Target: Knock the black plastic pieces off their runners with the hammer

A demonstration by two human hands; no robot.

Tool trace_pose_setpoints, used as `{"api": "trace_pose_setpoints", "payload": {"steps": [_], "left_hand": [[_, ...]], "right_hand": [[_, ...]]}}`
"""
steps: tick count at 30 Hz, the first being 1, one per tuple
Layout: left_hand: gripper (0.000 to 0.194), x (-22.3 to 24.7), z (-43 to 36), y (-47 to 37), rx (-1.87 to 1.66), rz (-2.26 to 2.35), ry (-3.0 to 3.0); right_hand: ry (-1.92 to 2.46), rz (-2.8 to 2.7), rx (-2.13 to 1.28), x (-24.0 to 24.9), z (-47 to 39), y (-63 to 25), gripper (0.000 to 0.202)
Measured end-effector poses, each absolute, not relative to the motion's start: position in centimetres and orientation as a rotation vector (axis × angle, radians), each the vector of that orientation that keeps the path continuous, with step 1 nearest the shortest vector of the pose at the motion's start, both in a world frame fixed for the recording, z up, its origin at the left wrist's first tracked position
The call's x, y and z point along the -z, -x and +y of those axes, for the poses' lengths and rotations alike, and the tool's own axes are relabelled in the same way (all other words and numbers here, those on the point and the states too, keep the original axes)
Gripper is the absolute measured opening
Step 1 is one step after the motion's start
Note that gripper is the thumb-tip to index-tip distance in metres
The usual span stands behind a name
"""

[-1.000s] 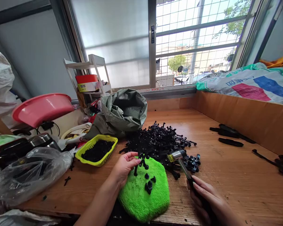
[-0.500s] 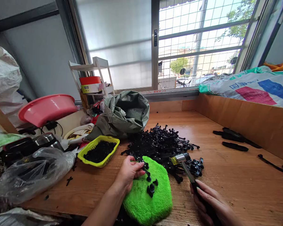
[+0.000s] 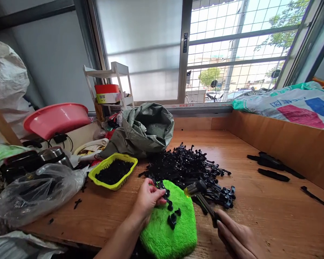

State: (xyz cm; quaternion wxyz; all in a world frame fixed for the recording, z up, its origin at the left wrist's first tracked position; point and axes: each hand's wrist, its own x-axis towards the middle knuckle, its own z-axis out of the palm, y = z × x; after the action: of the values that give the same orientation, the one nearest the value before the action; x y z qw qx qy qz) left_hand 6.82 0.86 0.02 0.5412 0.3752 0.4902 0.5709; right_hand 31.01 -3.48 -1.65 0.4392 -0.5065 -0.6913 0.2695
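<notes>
The left hand [image 3: 148,199] pinches a black sprue [image 3: 163,194] on the green pad [image 3: 175,233]; the right hand [image 3: 236,239] grips a hammer [image 3: 197,190].

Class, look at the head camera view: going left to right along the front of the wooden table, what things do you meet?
Clear plastic bag → yellow basket → left hand → green fluffy pad → hammer → right hand.

fluffy green cloth [image 3: 175,233], grained wooden table [image 3: 259,201]
</notes>
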Motion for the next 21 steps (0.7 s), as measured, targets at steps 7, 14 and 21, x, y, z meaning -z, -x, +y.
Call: {"api": "trace_pose_setpoints", "payload": {"steps": [7,14,21], "left_hand": [[0.057,-0.3,0.8,-7.1,-1.383,1.233,-0.930],[0.051,-0.3,0.8,-7.3,-1.372,1.257,-0.931],[0.048,0.3,1.3,-7.6,-1.367,1.256,-0.960]], "right_hand": [[1.192,-2.323,-0.239,-1.3,-3.1,-28.6,0.034],[1.254,-2.426,-0.272,-1.4,-2.9,-28.6,0.035],[1.289,-2.365,-0.406,-1.9,-3.0,-28.2,0.037]]}}
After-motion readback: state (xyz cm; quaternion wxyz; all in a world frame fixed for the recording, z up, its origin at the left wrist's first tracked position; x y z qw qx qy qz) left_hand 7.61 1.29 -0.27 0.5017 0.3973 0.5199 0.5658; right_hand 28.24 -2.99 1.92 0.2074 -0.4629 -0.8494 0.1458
